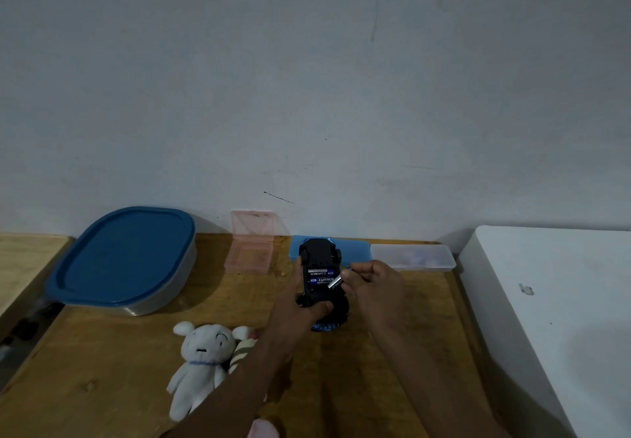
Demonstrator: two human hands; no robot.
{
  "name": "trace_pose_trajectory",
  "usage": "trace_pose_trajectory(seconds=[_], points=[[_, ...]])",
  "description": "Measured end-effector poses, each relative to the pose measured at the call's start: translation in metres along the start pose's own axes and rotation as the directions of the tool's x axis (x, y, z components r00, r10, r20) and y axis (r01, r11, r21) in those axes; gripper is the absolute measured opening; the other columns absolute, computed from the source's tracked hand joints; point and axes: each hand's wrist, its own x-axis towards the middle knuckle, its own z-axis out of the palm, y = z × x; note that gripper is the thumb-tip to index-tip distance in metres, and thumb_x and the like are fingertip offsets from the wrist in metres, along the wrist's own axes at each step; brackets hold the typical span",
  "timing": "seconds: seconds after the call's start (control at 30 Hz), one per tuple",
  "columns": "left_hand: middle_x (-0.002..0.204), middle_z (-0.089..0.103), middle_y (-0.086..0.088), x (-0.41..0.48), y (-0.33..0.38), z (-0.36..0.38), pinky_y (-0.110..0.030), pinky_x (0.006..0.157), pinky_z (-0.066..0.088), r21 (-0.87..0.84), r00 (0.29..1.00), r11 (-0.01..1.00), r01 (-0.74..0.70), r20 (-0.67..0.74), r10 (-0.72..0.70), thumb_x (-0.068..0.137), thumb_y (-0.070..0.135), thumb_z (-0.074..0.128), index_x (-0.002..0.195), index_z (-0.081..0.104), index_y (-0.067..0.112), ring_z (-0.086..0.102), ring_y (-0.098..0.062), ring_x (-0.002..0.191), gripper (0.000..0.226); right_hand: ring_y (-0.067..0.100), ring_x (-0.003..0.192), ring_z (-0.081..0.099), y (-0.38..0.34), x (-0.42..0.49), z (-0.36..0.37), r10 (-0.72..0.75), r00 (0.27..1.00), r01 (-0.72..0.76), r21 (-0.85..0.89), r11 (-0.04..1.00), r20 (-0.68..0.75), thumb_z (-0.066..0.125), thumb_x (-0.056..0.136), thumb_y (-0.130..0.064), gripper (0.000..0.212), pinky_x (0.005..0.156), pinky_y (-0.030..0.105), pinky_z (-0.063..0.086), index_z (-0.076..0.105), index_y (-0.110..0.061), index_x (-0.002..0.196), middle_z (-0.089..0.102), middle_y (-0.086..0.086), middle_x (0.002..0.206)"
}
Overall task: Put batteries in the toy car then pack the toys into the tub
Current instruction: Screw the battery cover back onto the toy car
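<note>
Batteries (321,276) lie seated in the upturned toy car (319,253), which the left hand (297,304) grips near the desk's (119,369) back edge. The right hand (374,284) pinches another battery (335,282) at the compartment. The lidded tub (126,260) sits at the back-left corner.

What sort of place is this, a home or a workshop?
Likely a room at home: a wooden table against a plain wall, with a plush toy, a toy car and a lidded tub.
</note>
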Motion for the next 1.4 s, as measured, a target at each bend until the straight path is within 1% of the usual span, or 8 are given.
trace_pose_trajectory(seconds=[0.23, 0.33, 0.5, 0.6, 0.9, 1.13, 1.3, 1.4], points=[[0.122, 0.065, 0.002, -0.005, 0.004, 0.006, -0.041, 0.096, 0.053, -0.026, 0.998, 0.999, -0.042, -0.047, 0.041, 0.082, 0.001, 0.071, 0.142, 0.023, 0.051, 0.064, -0.016, 0.109, 0.092, 0.012, 0.068, 0.068, 0.006, -0.002, 0.007, -0.049, 0.996, 0.031, -0.227, 0.973, -0.075, 0.076, 0.080, -0.021, 0.014, 0.058, 0.022, 0.055, 0.066, -0.010, 0.079, 0.070, 0.002, 0.075], [0.116, 0.064, 0.009, -0.006, 0.006, 0.007, -0.036, 0.093, 0.055, 0.004, 0.996, 0.997, -0.073, -0.044, 0.073, 0.083, 0.000, 0.070, 0.125, 0.022, 0.065, 0.064, -0.013, 0.107, 0.091, 0.011, 0.067, 0.066, 0.005, -0.004, 0.010, -0.085, 0.994, 0.061, -0.289, 0.955, -0.071, 0.077, 0.079, -0.025, 0.015, 0.057, 0.022, 0.053, 0.066, -0.017, 0.072, 0.068, -0.003, 0.072], [0.124, 0.064, 0.001, -0.004, 0.006, 0.008, -0.044, 0.094, 0.055, -0.001, 0.998, 0.998, -0.057, -0.040, 0.057, 0.083, 0.002, 0.070, 0.146, 0.019, 0.045, 0.064, -0.017, 0.109, 0.092, 0.001, 0.057, 0.061, 0.006, -0.012, 0.017, -0.144, 0.987, 0.109, -0.357, 0.928, -0.074, 0.078, 0.078, -0.026, 0.020, 0.051, 0.018, 0.048, 0.064, -0.024, 0.064, 0.063, -0.010, 0.062], [0.119, 0.064, 0.008, -0.004, 0.006, 0.006, -0.034, 0.091, 0.055, 0.028, 0.997, 0.997, -0.077, -0.025, 0.078, 0.084, 0.004, 0.070, 0.138, 0.019, 0.051, 0.063, -0.011, 0.106, 0.088, 0.000, 0.059, 0.056, 0.008, -0.012, 0.017, -0.166, 0.983, 0.120, -0.417, 0.901, -0.076, 0.078, 0.077, -0.028, 0.019, 0.055, 0.018, 0.044, 0.068, -0.016, 0.065, 0.060, -0.010, 0.061], [0.122, 0.065, 0.003, -0.003, -0.001, -0.004, -0.029, 0.086, 0.057, 0.066, 0.998, 0.996, -0.057, 0.019, 0.056, 0.083, 0.005, 0.071, 0.149, 0.022, 0.040, 0.066, -0.012, 0.105, 0.089, 0.004, 0.077, 0.047, 0.009, -0.012, 0.009, -0.223, 0.960, 0.279, -0.622, 0.732, 0.168, 0.071, 0.084, -0.024, 0.013, 0.058, 0.006, 0.031, 0.071, -0.012, 0.080, 0.049, -0.007, 0.083], [0.128, 0.061, 0.011, -0.005, -0.002, -0.006, -0.013, 0.077, 0.052, 0.122, 0.996, 0.990, -0.070, 0.067, 0.063, 0.084, 0.006, 0.071, 0.152, 0.020, 0.036, 0.060, -0.005, 0.111, 0.090, 0.001, 0.069, 0.063, 0.001, -0.010, 0.003, -0.022, 0.986, 0.102, -0.498, 0.861, 0.163, 0.074, 0.082, -0.021, 0.009, 0.062, 0.020, 0.055, 0.071, -0.017, 0.074, 0.071, -0.003, 0.079], [0.128, 0.061, 0.009, -0.005, 0.000, -0.006, -0.015, 0.080, 0.053, 0.132, 0.996, 0.989, -0.067, 0.074, 0.058, 0.083, 0.006, 0.071, 0.152, 0.017, 0.040, 0.060, -0.007, 0.111, 0.093, 0.004, 0.068, 0.063, -0.003, -0.008, 0.000, 0.052, 0.989, 0.015, -0.454, 0.891, 0.136, 0.076, 0.079, -0.019, 0.012, 0.057, 0.018, 0.051, 0.068, -0.014, 0.073, 0.068, -0.004, 0.074], [0.129, 0.061, 0.010, -0.005, 0.000, -0.005, -0.028, 0.092, 0.053, 0.134, 0.993, 0.988, -0.082, 0.096, 0.070, 0.083, 0.007, 0.070, 0.151, 0.016, 0.043, 0.060, -0.010, 0.114, 0.095, 0.008, 0.069, 0.063, -0.005, -0.007, -0.001, 0.087, 0.991, -0.032, -0.443, 0.896, 0.104, 0.079, 0.076, -0.016, 0.017, 0.056, 0.019, 0.049, 0.063, -0.013, 0.073, 0.066, -0.001, 0.075]])
